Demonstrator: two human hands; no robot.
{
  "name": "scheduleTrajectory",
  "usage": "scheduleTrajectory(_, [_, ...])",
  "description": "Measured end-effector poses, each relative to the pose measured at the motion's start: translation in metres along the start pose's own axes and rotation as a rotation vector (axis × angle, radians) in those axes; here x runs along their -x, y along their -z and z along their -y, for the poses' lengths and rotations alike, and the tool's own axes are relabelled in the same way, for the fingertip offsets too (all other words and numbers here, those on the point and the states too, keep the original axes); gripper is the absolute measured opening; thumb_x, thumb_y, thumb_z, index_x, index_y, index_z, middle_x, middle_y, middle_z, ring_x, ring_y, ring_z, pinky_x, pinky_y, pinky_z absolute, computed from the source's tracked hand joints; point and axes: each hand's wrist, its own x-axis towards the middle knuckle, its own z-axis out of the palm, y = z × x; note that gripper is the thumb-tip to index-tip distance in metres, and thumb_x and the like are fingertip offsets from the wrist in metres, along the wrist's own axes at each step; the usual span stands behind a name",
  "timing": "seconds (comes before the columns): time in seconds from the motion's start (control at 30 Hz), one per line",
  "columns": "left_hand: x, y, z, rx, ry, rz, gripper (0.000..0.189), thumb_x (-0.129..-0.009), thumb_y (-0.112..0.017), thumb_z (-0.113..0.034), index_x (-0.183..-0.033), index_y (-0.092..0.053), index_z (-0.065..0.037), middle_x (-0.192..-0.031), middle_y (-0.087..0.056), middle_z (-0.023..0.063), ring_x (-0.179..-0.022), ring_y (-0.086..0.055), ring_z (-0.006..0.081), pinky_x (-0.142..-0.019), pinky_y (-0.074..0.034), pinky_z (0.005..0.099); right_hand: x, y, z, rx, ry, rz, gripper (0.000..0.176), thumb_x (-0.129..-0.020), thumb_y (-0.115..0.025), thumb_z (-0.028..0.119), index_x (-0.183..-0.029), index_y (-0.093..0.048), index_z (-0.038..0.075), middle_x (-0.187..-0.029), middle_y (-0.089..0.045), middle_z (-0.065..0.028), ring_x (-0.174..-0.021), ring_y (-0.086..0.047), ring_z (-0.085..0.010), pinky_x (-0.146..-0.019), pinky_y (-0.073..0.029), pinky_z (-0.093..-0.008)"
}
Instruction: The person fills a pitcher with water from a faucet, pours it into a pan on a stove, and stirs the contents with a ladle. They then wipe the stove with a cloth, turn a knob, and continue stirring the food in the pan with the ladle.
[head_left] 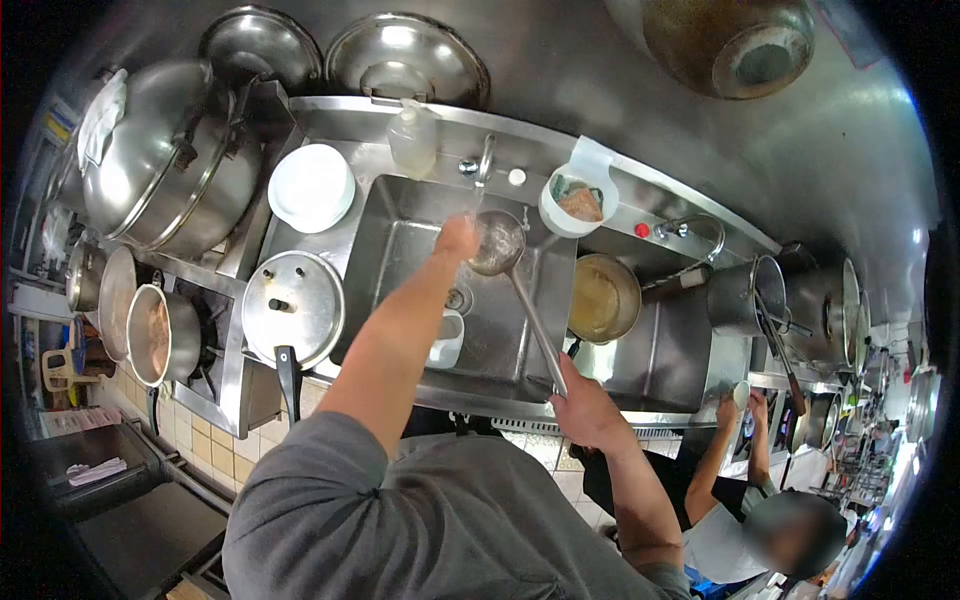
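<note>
Head view: long-handled, round-bowled metal ladle (522, 295) over the grey steel sink (393, 225) — right hand (588, 410) clenched round its near end, shaft slanting far-left; left hand (458, 237) nearer the bowl, at its left rim — fingers blurred, cannot tell its grip.

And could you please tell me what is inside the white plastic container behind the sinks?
The white plastic container holds a brownish-orange sponge-like block and some dark green scouring material. They cover its bottom, so whatever lies beneath cannot be seen.
</note>
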Motion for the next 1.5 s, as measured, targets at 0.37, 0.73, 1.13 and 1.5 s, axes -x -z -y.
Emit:
scheduleTrajectory(0.37, [0.018,0.001,-0.038,0.303,0.23,0.149,0.027,-0.088,-0.063,-0.033,-0.101,-0.069,-0.01,-0.093,-0.069,0.0165,-0.086,-0.067,0.0336,-0.081,-0.052,0.0424,0.01,-0.002,-0.001,0.061,-0.037,-0.201,0.067,-0.086,-0.058,0.01,-0.144,-0.028,-0.003,-0.102,-0.062,-0.0317,-0.096,-0.061,-0.0479,-0.085,-0.048,-0.0514])
scheduleTrajectory(0.73, [0.184,0.064,0.122,-0.572,0.218,0.498,0.042,-0.079,-0.065,-0.031,-0.106,-0.067,0.001,-0.113,-0.065,0.0241,-0.107,-0.062,0.0377,-0.091,-0.051,0.0445,0.032,-0.05,-0.059,0.046,-0.211,-0.373,0.063,-0.084,-0.057,0.01,-0.143,-0.035,0.003,-0.106,-0.063,-0.0289,-0.099,-0.06,-0.0467,-0.084,-0.049,-0.0511])
scheduleTrajectory(1.13, [0.099,-0.005,0.01,-0.1,0.098,0.074,0.053,-0.086,-0.067,-0.038,-0.108,-0.055,0.008,-0.097,-0.065,0.0291,-0.094,-0.064,0.0424,-0.086,-0.05,0.0448,0.04,-0.042,-0.063,-0.058,-0.165,-0.365,0.063,-0.084,-0.058,0.013,-0.141,-0.037,0.001,-0.102,-0.063,-0.0307,-0.092,-0.062,-0.0463,-0.082,-0.049,-0.0531])
scheduleTrajectory(1.5, [0.081,0.028,-0.012,0.506,0.048,-0.316,0.052,-0.082,-0.074,-0.031,-0.116,-0.059,0.005,-0.092,-0.068,0.0191,-0.089,-0.065,0.0348,-0.085,-0.05,0.0412,0.068,-0.048,-0.081,-0.281,-0.075,-0.555,0.062,-0.083,-0.061,0.011,-0.141,-0.04,0.001,-0.104,-0.064,-0.029,-0.097,-0.061,-0.045,-0.083,-0.049,-0.0484])
